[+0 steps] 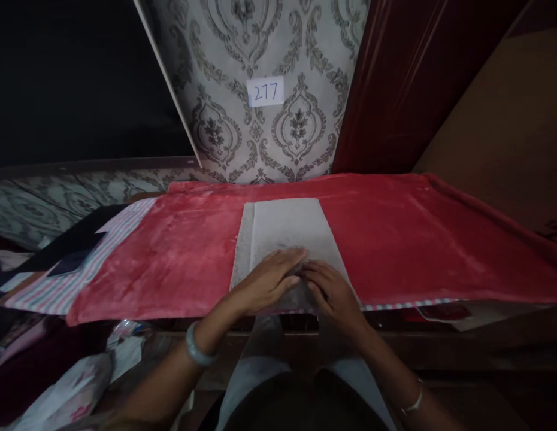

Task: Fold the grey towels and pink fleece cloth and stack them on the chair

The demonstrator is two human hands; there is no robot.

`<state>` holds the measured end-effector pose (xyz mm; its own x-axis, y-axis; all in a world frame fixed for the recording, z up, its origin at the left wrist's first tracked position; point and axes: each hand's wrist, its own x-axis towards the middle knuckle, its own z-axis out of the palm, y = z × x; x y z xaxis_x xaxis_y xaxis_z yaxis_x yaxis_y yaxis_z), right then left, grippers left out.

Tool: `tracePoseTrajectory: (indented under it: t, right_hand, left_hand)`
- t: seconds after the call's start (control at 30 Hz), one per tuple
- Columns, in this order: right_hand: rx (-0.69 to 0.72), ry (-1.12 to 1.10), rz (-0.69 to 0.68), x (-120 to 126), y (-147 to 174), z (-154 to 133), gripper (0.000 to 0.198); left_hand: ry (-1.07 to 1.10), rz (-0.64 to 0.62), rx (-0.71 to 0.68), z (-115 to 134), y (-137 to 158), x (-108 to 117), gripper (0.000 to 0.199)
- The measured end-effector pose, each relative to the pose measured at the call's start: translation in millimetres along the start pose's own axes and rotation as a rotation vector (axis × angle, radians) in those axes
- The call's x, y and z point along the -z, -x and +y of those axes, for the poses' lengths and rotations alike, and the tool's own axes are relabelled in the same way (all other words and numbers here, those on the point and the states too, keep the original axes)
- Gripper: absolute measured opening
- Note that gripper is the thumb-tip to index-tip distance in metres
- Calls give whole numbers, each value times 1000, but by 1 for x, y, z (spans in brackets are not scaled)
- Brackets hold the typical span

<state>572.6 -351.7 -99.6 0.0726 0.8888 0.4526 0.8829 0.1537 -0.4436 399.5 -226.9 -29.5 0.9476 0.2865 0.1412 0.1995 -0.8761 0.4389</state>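
A grey folded cloth, probably a towel [291, 221], lies flat on a red plush blanket [386, 233], with a fold line along its left side. My left hand [272, 275] rests on the near half of the grey cloth, fingers stretched out toward the right. Beside it, my right hand [330, 290] lies on the cloth's near right part, fingers extended and slightly bent toward the left. The fingertips of both hands almost meet. Neither hand grips anything that I can see.
A striped cloth [85, 269] shows under the blanket at the left, with a dark flat object [74, 261] on it. A large black screen [81, 84] stands at the back left. Plastic bags [72, 392] lie below at the left. A paper marked 277 [265, 91] is on the wall.
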Motion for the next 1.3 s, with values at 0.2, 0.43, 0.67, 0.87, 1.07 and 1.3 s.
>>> tracePoseTrajectory:
  t: [0.2, 0.43, 0.67, 0.87, 1.07, 1.3]
  right_hand:
    - [32, 290, 94, -22, 1, -5, 44]
    - [113, 372, 122, -24, 2, 0, 47]
    - [84, 341, 108, -26, -3, -1, 46]
    - [41, 289, 109, -21, -3, -7, 45]
    - [72, 292, 173, -20, -2, -7, 44]
    - [59, 309, 188, -24, -2, -5, 47]
  left_hand:
    - [-252, -184, -4, -62, -82, -3, 59]
    - [-344, -103, 367, -125, -136, 20, 65]
    - [-403, -65, 603, -136, -167, 35, 65]
    - [-395, -36, 31, -91, -175, 16, 59]
    - [-332, -237, -125, -94, -178, -13, 66]
    - [-329, -138, 24, -144, -218, -2, 61]
